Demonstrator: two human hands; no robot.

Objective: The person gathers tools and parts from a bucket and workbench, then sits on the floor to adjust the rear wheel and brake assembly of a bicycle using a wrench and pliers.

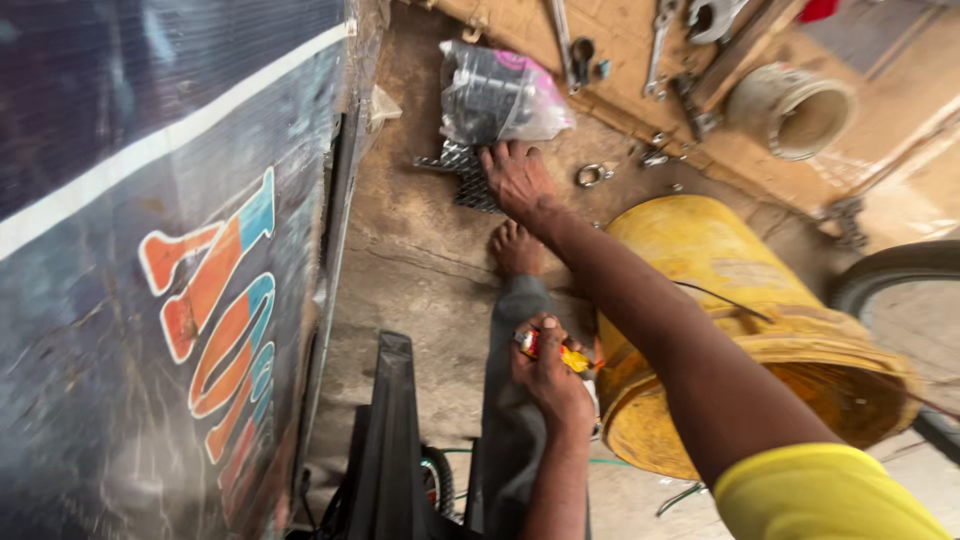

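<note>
My right hand (517,180) reaches far forward to the floor, fingers spread on a dark perforated metal plate (462,175). Just beyond it lies a clear plastic bag (497,95) holding black parts. My left hand (552,372) is close to my body, closed around a small red and yellow object (560,352) that I cannot make out further. My bare foot (517,250) rests on the concrete floor between the two hands, with my grey trouser leg (510,400) behind it.
A yellow bucket (760,330) lies on its side under my right arm. Wrenches (657,45), a metal ring (592,175) and a wide grey pipe piece (795,108) lie on a brown board. A dark blue panel (150,270) with orange lettering fills the left; a tyre (900,270) is at the right.
</note>
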